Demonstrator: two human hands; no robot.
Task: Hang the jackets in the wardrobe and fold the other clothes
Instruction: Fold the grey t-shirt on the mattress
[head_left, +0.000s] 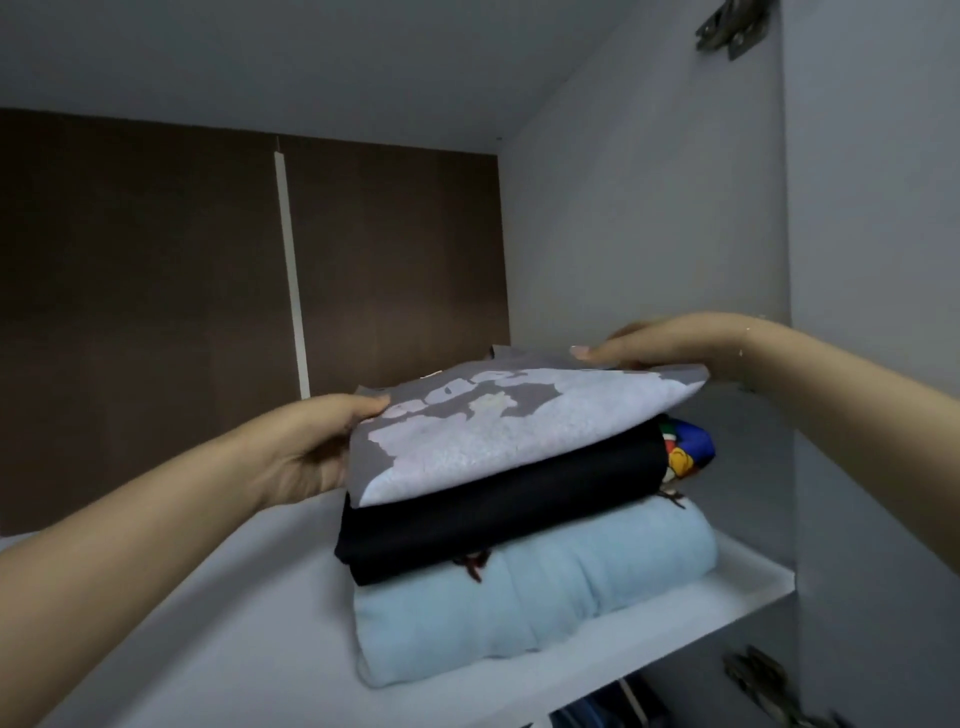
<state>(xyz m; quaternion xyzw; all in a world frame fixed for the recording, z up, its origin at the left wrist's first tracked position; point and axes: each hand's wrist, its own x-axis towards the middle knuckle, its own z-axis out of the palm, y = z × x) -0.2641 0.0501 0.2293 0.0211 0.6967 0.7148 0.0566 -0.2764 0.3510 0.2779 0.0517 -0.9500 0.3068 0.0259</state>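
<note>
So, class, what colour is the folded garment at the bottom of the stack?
Light blue garment, clearest in the head view.

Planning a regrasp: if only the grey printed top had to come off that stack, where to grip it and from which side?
Judging from this view, grip the grey printed top at its two side edges, where the left hand and right hand already are. Its right corner overhangs the black garment, so fingers could slip under there. Lift upward, toward the shelf front.

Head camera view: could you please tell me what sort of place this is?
Most likely inside a wardrobe: a white shelf holds a stack of folded clothes, and a door hinge sits on the side panel.
</note>
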